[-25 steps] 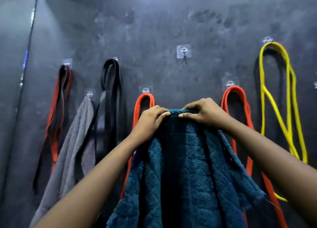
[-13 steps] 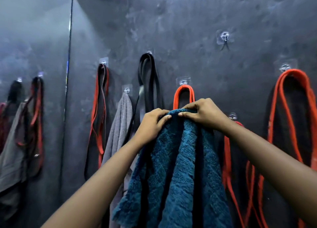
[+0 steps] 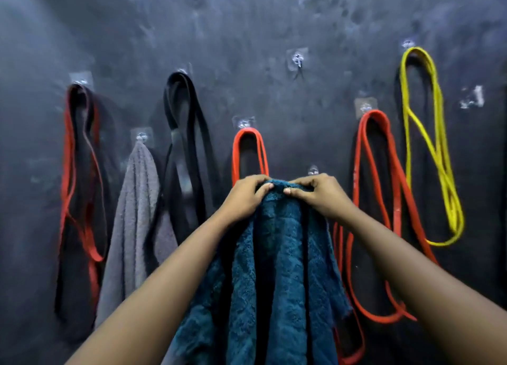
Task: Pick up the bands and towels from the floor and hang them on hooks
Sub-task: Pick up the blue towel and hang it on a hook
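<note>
Teal towel [image 3: 274, 255] was held up before the dark wall [image 3: 247, 35], its bunched top edge gripped by the left hand [image 3: 244, 197] and the right hand [image 3: 321, 194], fingers of both curled round the cloth. A small hook [image 3: 312, 169] was seen just above the right hand. The towel's length was draped down between the forearms. A grey towel [image 3: 134, 200], a black band [image 3: 203, 142], an orange band [image 3: 235, 159] and a yellow band [image 3: 417, 50] were hung alongside.

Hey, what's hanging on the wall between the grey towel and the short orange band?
A black band hangs between the grey towel and the short orange band, seen in the head view.
</note>
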Demonstrator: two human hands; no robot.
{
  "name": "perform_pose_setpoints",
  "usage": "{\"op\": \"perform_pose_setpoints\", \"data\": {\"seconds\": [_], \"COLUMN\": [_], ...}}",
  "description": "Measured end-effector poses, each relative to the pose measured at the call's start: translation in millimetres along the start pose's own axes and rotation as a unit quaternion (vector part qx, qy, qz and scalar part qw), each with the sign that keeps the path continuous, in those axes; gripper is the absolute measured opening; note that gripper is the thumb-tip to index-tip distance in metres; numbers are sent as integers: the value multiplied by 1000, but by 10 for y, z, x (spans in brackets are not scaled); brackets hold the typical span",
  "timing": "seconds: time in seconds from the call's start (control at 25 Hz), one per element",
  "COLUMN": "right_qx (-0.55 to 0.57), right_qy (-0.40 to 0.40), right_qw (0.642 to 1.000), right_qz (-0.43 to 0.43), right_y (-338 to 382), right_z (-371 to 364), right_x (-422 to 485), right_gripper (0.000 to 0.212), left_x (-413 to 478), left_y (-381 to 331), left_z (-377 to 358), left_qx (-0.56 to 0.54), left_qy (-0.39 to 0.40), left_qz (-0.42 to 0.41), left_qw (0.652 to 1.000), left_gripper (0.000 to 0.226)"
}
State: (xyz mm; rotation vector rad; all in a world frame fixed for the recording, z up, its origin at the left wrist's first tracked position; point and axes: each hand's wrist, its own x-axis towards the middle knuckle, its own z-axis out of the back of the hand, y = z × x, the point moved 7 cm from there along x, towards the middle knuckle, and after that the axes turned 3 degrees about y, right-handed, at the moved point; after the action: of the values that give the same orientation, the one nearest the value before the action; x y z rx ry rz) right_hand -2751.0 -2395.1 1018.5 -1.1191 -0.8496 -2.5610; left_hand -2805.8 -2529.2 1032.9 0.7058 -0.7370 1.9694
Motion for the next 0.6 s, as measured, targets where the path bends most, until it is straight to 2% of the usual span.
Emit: {"op": "perform_pose_setpoints", "data": {"seconds": [0.08, 0.12, 0.24, 0.32, 0.48, 0.6], "right_qx": [8, 15, 12, -20, -102, -143], "right_qy": [47, 26, -120, -179, -137, -102], "right_qw": [998, 997, 983, 974, 973, 969], "right_qz": [-48, -76, -139, -136, -156, -177], "right_y": [-264, -409, -754, -867, -1094, -1233], "right_z": [-113, -83, 205, 321, 233, 145], "right_x": [-273, -359, -396, -225, 256, 439], "right_gripper": [24, 25, 26, 30, 42, 33], "left_x": [-201, -306, -494, -486, -346, -243], "left_y": [126, 188, 294, 301, 245, 202], "left_z": [-332, -465, -597, -546, -412, -358], "left_qx": [9, 9, -21, -30, -26, -17], "left_qy": [43, 58, 56, 43, 31, 22], "left_qz": [29, 43, 67, 72, 63, 62], "left_qw": [999, 997, 996, 996, 997, 998], "left_gripper": [22, 23, 23, 22, 22, 23]}}
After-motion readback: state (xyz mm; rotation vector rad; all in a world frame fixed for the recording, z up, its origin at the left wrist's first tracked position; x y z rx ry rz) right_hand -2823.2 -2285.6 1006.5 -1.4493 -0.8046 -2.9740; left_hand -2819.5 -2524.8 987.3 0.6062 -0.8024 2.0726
